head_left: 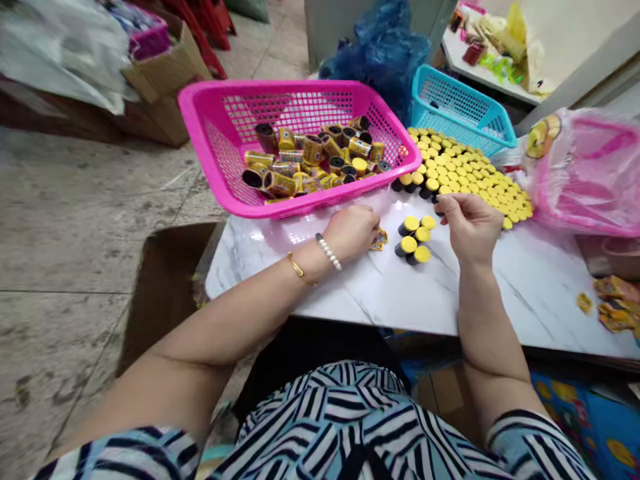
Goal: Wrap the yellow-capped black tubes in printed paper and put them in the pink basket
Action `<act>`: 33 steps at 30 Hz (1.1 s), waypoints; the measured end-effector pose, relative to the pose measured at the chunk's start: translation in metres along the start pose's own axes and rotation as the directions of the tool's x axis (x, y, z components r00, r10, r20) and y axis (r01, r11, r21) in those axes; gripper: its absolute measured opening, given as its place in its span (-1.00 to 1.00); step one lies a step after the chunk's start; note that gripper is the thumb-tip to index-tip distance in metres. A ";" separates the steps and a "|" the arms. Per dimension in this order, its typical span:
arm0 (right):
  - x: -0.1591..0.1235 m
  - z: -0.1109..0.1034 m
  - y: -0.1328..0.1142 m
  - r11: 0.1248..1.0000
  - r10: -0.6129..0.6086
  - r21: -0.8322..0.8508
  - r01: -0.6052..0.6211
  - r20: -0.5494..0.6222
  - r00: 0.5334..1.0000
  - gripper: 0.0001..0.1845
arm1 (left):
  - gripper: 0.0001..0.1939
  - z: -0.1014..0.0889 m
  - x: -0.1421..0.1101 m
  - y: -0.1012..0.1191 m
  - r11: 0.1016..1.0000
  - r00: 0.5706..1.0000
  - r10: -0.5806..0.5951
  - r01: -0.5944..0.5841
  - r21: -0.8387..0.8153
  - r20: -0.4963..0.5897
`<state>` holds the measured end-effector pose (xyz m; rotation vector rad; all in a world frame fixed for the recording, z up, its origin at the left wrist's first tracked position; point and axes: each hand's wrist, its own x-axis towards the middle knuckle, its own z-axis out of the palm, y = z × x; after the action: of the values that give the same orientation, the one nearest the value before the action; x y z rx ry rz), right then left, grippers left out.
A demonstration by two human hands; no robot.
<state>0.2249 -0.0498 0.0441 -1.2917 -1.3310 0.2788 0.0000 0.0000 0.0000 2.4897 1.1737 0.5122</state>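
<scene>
On my feed, a pink basket of yellow-labelled canisters sits leftmost on the surface. The left hand curls over small printed pieces; I can't tell whether its grip holds any. Next stands a small cluster of yellow-capped canisters, then the right hand, thumb and fingers pinched beside the packed capped rows, its hold unclear to me.
</scene>
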 end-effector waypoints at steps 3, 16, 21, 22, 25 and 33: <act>-0.007 -0.005 -0.009 0.996 0.048 -0.087 -0.038 0.122 0.991 -0.62 | -0.83 -0.003 -0.003 0.004 0.989 0.953 0.066 -0.100 -0.104 -0.296; -0.025 0.019 -0.016 0.954 0.231 0.149 -0.260 0.187 0.955 -0.64 | -0.78 -0.012 -0.022 0.035 0.828 0.745 -0.054 -0.339 -0.447 -0.665; -0.032 0.026 -0.014 0.992 0.115 0.050 -0.118 0.054 0.992 -0.58 | -0.64 -0.013 -0.022 0.041 0.558 0.866 -0.308 -0.171 -0.812 -0.394; -0.033 0.027 -0.014 0.995 0.094 0.036 -0.095 0.029 0.995 -0.59 | -0.61 -0.014 -0.021 0.041 0.493 0.877 -0.344 -0.135 -0.859 -0.335; -0.036 0.028 -0.014 0.999 0.036 0.007 -0.036 -0.039 0.999 -0.62 | -0.56 -0.018 -0.021 0.043 0.354 0.895 -0.397 -0.055 -0.934 -0.203; -0.039 0.030 -0.017 0.986 -0.168 -0.002 0.169 0.090 0.982 -0.83 | -0.71 -0.024 -0.020 0.043 0.264 0.901 -0.401 -0.058 -0.963 -0.165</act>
<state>0.1804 -0.0703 0.0284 -1.1776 -1.5102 0.2145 0.0059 -0.0381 0.0368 1.1479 0.7933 1.2442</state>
